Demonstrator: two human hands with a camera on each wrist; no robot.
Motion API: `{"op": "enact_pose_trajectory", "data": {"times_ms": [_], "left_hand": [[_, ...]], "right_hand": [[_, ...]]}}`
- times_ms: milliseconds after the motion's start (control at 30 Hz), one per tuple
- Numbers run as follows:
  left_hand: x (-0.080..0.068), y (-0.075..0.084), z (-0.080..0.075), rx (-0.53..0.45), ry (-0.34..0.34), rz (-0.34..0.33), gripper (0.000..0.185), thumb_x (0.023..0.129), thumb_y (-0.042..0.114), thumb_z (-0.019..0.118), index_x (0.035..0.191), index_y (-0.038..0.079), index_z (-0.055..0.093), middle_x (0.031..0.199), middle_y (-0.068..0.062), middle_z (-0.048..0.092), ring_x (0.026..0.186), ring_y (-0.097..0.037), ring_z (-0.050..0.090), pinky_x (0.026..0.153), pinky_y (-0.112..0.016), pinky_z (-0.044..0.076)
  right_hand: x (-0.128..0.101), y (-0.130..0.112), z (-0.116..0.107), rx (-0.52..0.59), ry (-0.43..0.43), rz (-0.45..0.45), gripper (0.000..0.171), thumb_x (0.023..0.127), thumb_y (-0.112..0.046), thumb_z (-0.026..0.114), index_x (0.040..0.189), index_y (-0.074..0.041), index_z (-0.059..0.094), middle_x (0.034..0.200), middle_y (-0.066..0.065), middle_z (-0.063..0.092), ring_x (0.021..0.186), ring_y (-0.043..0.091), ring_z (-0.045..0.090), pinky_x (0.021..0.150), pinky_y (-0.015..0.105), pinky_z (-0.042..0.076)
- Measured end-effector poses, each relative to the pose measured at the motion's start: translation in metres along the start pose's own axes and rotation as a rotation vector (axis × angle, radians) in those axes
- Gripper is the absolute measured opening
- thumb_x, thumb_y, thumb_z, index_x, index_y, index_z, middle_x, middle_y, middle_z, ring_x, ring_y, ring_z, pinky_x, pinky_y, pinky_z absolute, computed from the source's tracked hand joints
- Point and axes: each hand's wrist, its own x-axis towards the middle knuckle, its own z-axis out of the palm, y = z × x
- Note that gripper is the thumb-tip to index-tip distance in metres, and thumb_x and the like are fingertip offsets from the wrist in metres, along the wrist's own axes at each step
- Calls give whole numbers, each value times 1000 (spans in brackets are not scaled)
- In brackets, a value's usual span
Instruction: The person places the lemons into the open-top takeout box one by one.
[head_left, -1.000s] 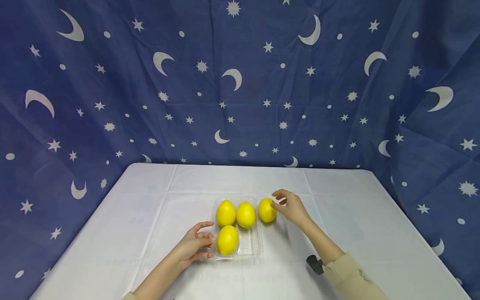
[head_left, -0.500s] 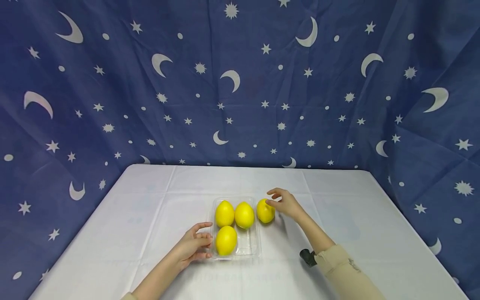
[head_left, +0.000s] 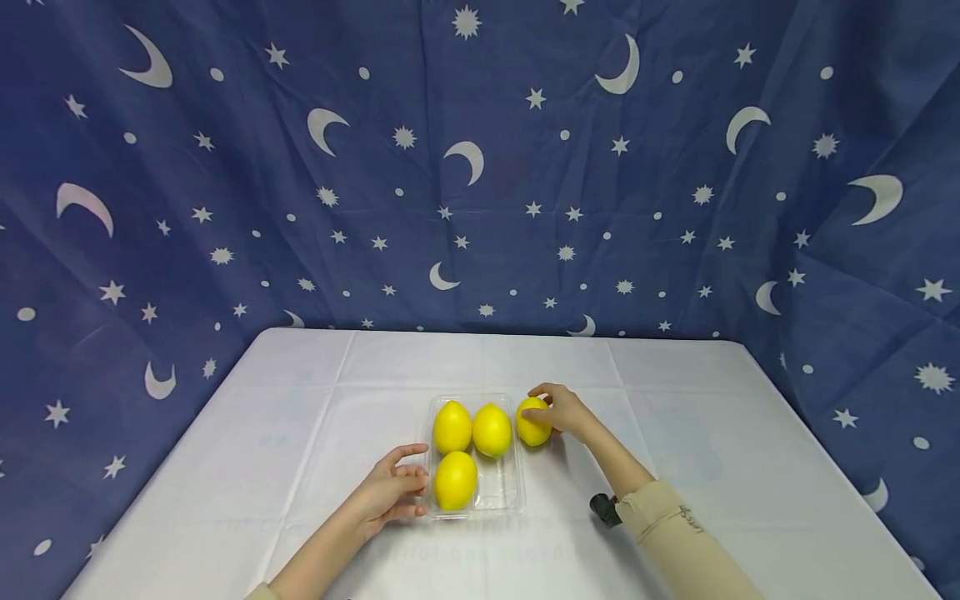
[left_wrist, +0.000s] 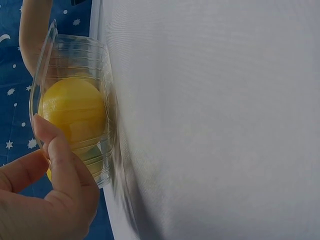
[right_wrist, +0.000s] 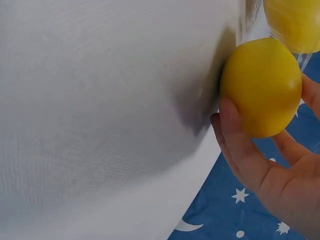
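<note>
Lemon [head_left: 533, 422] within right-hand fingers [head_left: 542, 402], beside tray [head_left: 507, 492]

1. A dark blue cloth backdrop [head_left: 480, 167] fills the whole rear, printed with white crescent moons and stars.
2. It hangs creased, wrapping round past the left and right edges of the table.
3. The table [head_left: 675, 400] wears a white cloth with faint fold lines.
4. Light falls even, shadows soft.

Looking down from the head at the tray [head_left: 510, 500]; wrist views close beside it, sharing its lemons [left_wrist: 72, 110].
</note>
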Motion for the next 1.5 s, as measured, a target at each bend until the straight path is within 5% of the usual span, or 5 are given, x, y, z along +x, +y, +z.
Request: {"op": "enact_pose_trajectory", "data": {"times_ms": [333, 600, 1167, 1500], "left_hand": [[-1, 1, 0, -1, 11, -2, 56, 91, 2, 55, 141, 4, 28, 85, 2, 52, 74, -10, 53, 62, -23, 57], [2, -1, 0, -2, 18, -6, 55, 91, 2, 54, 140, 4, 29, 85, 2, 52, 74, -10, 53, 61, -23, 56], [0, -3, 0, -1, 14, -3, 56, 91, 2, 55, 140, 4, 28, 84, 3, 52, 73, -10, 53, 61, -23, 56], [0, -2, 1, -4, -2, 6, 57, 92, 2, 54, 141, 4, 26, 85, 2, 51, 73, -10, 52, 62, -23, 56]], "right_hand": [[-2, 3, 10, 0, 32, -78, 43, 85, -20, 68, 124, -3, 57, 124, 25, 53, 89, 26, 55, 62, 26, 53], [-7, 7, 14, -7, 82, -90, 42, 85, -19, 69, 123, -4, 57, 122, 23, 55, 103, 33, 55, 87, 43, 53], [-9, 11, 18, 29, 123, -70, 42, 84, -17, 69, 121, -3, 57, 121, 25, 55, 94, 29, 56, 67, 29, 55], [-15, 13, 15, 3, 164, -99, 40, 83, -16, 70, 119, -5, 58, 120, 24, 56, 103, 34, 55, 83, 41, 54]]}}
